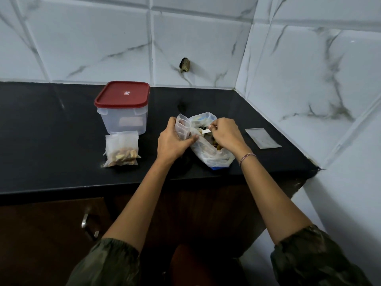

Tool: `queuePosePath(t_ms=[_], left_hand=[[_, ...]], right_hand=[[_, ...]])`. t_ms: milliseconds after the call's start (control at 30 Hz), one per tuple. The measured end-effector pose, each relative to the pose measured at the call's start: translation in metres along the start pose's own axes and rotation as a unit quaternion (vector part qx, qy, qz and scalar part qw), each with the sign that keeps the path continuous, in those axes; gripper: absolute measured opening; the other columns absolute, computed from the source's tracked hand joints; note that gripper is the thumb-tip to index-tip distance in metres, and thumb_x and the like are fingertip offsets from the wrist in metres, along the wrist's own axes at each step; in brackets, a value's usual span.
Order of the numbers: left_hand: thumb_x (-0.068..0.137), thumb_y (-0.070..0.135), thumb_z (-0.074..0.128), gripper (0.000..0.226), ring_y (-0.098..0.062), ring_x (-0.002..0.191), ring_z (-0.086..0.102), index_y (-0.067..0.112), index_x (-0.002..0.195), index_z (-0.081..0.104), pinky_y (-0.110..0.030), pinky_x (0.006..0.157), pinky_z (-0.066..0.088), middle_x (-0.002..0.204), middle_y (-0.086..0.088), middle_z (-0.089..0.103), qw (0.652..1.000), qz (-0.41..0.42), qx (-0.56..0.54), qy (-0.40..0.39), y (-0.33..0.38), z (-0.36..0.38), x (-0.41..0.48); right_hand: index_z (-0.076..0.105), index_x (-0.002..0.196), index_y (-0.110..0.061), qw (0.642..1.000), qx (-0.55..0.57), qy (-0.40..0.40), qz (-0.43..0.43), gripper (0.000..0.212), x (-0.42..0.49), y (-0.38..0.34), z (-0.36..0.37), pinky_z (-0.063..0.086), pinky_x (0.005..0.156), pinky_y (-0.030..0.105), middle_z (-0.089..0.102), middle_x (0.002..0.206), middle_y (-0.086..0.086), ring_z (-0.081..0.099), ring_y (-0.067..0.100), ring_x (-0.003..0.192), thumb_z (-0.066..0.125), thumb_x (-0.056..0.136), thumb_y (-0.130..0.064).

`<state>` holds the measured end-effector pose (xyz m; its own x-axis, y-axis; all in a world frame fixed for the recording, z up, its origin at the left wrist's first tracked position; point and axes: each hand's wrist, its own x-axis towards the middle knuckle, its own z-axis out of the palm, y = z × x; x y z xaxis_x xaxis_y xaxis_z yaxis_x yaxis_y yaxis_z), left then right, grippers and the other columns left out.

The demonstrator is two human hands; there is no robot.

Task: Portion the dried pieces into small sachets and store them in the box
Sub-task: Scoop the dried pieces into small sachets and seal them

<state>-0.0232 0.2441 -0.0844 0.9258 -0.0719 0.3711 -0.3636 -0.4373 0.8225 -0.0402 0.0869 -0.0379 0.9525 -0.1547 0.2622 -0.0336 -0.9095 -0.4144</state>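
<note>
On the black counter (51, 141) lies a large clear plastic bag (208, 153) of dried pieces, its mouth open. My left hand (172, 141) grips a small clear sachet (182, 126) upright at the bag's mouth. My right hand (225, 132) pinches a small white spoon (206, 131) over the open bag. A filled sachet (121, 150) of brownish pieces lies to the left. Behind it stands the clear box (123, 118) with its red lid (122, 93) closed.
An empty flat sachet (262, 138) lies on the counter at the right, near the tiled corner wall (309, 79). The counter's front edge runs just below the bag. A cupboard door with a metal handle (87, 226) is beneath the counter.
</note>
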Motion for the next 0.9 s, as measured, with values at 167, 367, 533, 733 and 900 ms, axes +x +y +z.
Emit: queuePosePath(t_ms=[167, 367, 533, 733, 900], left_hand=[[0.072, 0.037, 0.081, 0.052, 0.001, 0.070, 0.051, 0.019, 0.100, 0.042, -0.009, 0.056, 0.037, 0.090, 0.012, 0.055, 1.000, 0.003, 0.000, 0.001, 0.001, -0.001, -0.001], [0.072, 0.035, 0.081, 0.051, -0.003, 0.073, 0.055, 0.020, 0.102, 0.043, -0.011, 0.058, 0.042, 0.090, 0.013, 0.056, 1.000, 0.005, -0.018, -0.007, 0.000, -0.001, -0.001], [0.077, 0.043, 0.074, 0.045, -0.013, 0.081, 0.061, 0.016, 0.102, 0.048, -0.032, 0.070, 0.051, 0.082, 0.016, 0.056, 0.999, -0.010, -0.009, 0.035, 0.002, -0.001, -0.002], [0.078, 0.046, 0.070, 0.039, -0.011, 0.075, 0.058, 0.020, 0.094, 0.045, -0.023, 0.057, 0.041, 0.076, 0.014, 0.055, 0.997, -0.020, 0.005, 0.072, 0.005, -0.002, -0.004], [0.077, 0.049, 0.071, 0.041, -0.014, 0.078, 0.062, 0.020, 0.094, 0.046, -0.031, 0.064, 0.049, 0.083, 0.010, 0.060, 0.998, -0.022, 0.012, 0.062, 0.003, -0.001, -0.004]], right_hand=[[0.066, 0.089, 0.000, 0.994, 0.055, -0.054, 0.073, 0.027, 0.010, 0.007, -0.006, 0.039, 0.061, 0.029, 0.058, 0.076, 0.007, 0.054, 0.019, 0.068, 0.050, 0.095, -0.021], [0.068, 0.094, 0.006, 0.984, 0.128, -0.037, 0.120, 0.030, 0.009, 0.012, -0.008, 0.035, 0.052, 0.026, 0.055, 0.072, 0.008, 0.049, 0.015, 0.062, 0.050, 0.094, -0.018], [0.068, 0.095, 0.004, 0.951, 0.261, -0.011, 0.168, 0.026, 0.006, 0.023, -0.023, 0.034, 0.054, 0.023, 0.049, 0.062, 0.002, 0.040, 0.010, 0.055, 0.052, 0.095, -0.016], [0.066, 0.092, -0.004, 0.902, 0.380, -0.013, 0.205, 0.015, -0.001, 0.032, -0.028, 0.030, 0.036, 0.011, 0.048, 0.061, 0.001, 0.036, 0.006, 0.050, 0.054, 0.094, -0.012], [0.064, 0.081, -0.007, 0.883, 0.426, -0.008, 0.197, 0.017, -0.008, 0.024, -0.031, 0.031, 0.037, 0.011, 0.048, 0.062, 0.001, 0.036, 0.006, 0.048, 0.056, 0.094, -0.013]])
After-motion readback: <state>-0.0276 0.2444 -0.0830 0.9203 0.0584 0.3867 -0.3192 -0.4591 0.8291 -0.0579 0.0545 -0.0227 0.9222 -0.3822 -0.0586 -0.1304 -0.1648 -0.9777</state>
